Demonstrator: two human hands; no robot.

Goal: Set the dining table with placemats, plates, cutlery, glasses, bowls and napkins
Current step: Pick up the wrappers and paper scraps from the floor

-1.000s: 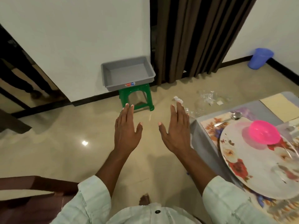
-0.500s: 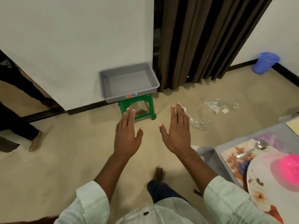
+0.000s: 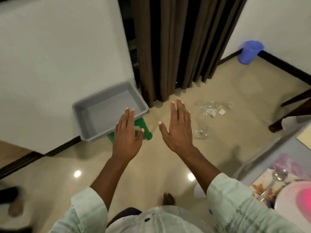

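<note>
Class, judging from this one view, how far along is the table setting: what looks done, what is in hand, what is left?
Done: at the table's edge, a floral placemat, plate, pink bowl and spoon are laid. In hand: nothing; left hand and right hand are open by the empty grey tray. Left: unclear, since most of the table is out of frame.

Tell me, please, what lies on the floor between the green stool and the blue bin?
In the head view, crumpled clear plastic wrapping litters the floor between green stool and blue bin; the dark curtain hangs behind.
</note>
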